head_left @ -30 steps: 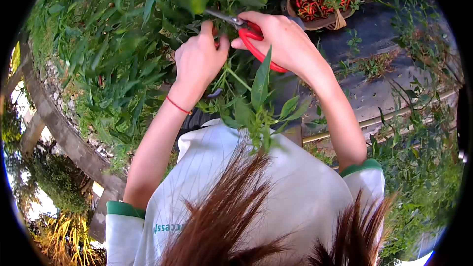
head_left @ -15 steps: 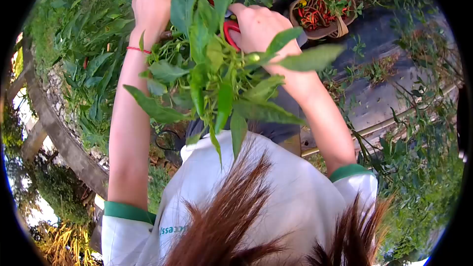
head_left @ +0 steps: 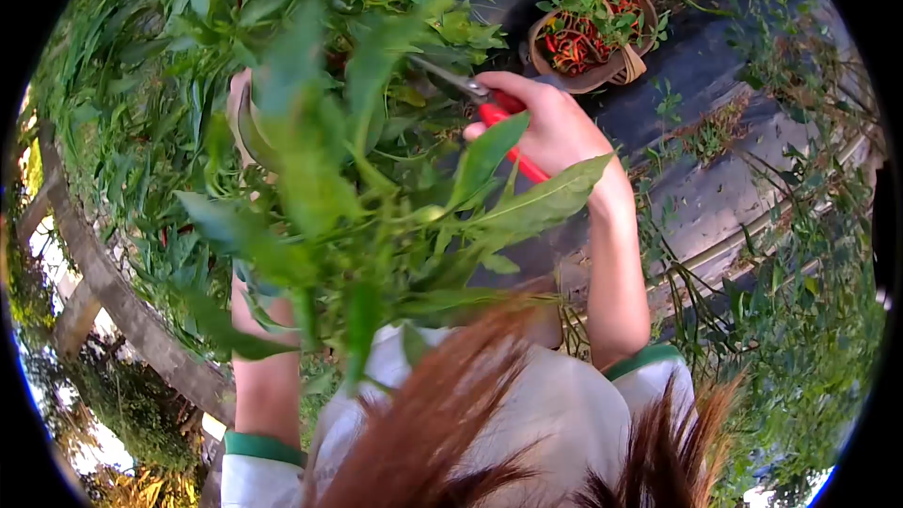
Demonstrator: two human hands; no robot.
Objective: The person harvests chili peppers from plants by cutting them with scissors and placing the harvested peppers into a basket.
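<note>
My right hand [head_left: 569, 136] is closed around red-handled pruning shears [head_left: 495, 117]. Their metal blades point up and left into the foliage, where the tips are partly lost among leaves. Most of my left hand [head_left: 241, 99] is hidden behind blurred leaves on the left, so its fingers and anything in them cannot be made out. Between my forearms a leafy chili pepper plant [head_left: 376, 245] fills the near view, close to my chest. Its nearest leaves are smeared by motion.
A woven basket [head_left: 591, 86] holding red chilies [head_left: 574, 49] and some green leaves stands beyond my right hand. Dark ground sheeting [head_left: 701, 169] runs along the right. More plants grow at left and right, and a curved concrete edge [head_left: 122, 292] lies at far left.
My right hand has shifted right and down, bringing the shears into clearer view. My left hand has dropped lower, behind the leaves. The foliage in front has moved left and nearer.
</note>
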